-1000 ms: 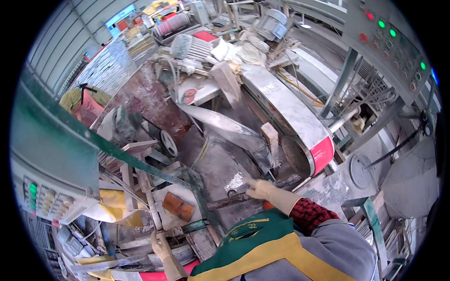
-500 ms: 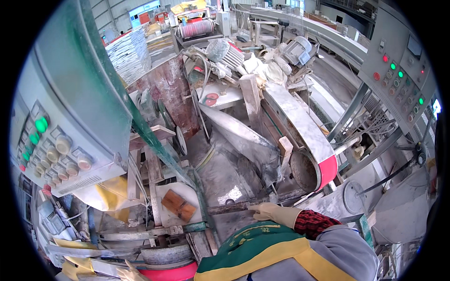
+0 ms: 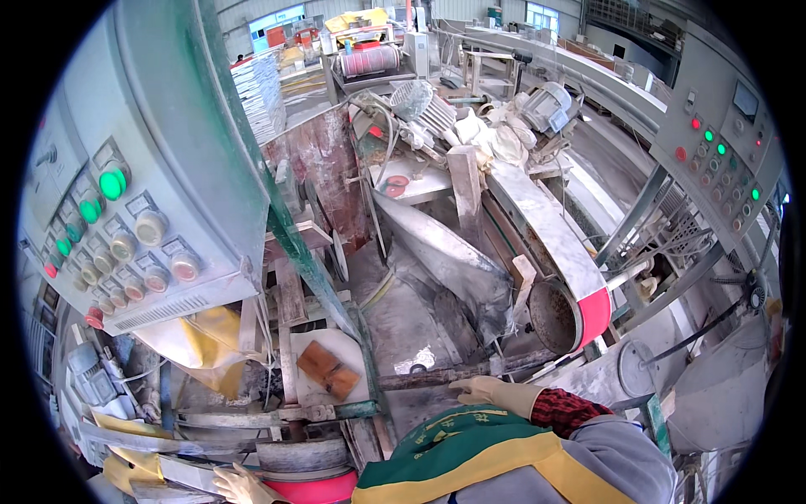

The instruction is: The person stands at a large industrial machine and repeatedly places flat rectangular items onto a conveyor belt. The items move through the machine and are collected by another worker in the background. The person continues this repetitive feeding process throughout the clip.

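The setting is a dusty factory hall packed with machinery; stacked slabs and further machines stand far behind the red wheel (image 3: 593, 316), which serves as the reference point here.

Hidden or unclear items:
- The person's green and yellow apron (image 3: 470, 449) covers the lower centre and blocks much of the bench below the red wheel.
- The left hand (image 3: 238, 485), in a pale glove, is cut off by the lower edge, far to the lower left of the red wheel. Its fingers lie against a second red disc (image 3: 312, 488); whether they are closed on anything cannot be told.
- The surfaces are coated in grey-white dust, so small parts are hard to separate.

Observed items:
- The right hand (image 3: 495, 391), also gloved, lies below and to the left of the red wheel. Its fingers are laid flat and extended along a dark metal bar (image 3: 437, 375), pressing on top rather than wrapped around it.
- The metal bar runs roughly level, rusty and dust-covered, from the hand toward a brown block (image 3: 327, 370) further left.
- A grey control box (image 3: 126, 218) with green and red buttons fills the upper left.
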`<state>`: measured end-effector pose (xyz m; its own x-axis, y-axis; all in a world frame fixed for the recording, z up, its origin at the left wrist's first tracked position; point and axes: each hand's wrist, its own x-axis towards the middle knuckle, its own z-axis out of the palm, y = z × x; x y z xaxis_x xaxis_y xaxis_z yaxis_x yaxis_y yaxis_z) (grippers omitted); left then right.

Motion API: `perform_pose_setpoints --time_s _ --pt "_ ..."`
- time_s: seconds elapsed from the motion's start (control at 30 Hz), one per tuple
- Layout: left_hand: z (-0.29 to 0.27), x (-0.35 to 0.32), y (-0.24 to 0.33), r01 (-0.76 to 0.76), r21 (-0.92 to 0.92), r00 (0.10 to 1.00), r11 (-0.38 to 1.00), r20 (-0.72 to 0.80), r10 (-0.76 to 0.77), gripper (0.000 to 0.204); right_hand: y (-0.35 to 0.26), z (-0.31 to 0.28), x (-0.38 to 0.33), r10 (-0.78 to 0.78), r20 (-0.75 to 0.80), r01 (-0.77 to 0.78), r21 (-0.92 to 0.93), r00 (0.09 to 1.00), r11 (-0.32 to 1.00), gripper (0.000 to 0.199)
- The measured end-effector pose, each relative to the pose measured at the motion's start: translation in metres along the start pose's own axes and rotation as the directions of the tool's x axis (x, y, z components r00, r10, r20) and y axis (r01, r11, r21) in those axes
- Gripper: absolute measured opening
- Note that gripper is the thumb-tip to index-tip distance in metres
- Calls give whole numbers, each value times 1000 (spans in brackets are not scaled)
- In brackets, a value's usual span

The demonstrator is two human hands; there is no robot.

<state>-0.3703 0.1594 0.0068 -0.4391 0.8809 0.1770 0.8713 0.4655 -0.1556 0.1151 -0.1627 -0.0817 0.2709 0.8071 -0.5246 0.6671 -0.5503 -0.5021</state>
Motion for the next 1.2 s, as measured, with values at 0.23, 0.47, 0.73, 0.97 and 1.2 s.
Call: perform_pose_setpoints --time_s 0.23,0.47,0.73,0.97,1.2 --pt "-2 -5 0 1 5 1000 1000 0 -1 59 -3 -1 -8 3 37 -5 53 999 999 52" --pt "-12 -18 5 8 16 1000 1000 15 -8 59 14 7 -12 -31 3 30 91 1000 995 53" --pt "-15 -27 7 8 -11 1000 1000 18 -8 60 24 5 -15 -67 -10 67 68 998 995 54" --pt "-18 -34 12 -1 20 1000 1000 31 0 61 38 11 -11 -90 -38 94 114 995 989 54" --pt "-5 -36 8 -7 -9 1000 1000 -7 7 63 26 0 -12 -56 15 54 115 998 992 54"
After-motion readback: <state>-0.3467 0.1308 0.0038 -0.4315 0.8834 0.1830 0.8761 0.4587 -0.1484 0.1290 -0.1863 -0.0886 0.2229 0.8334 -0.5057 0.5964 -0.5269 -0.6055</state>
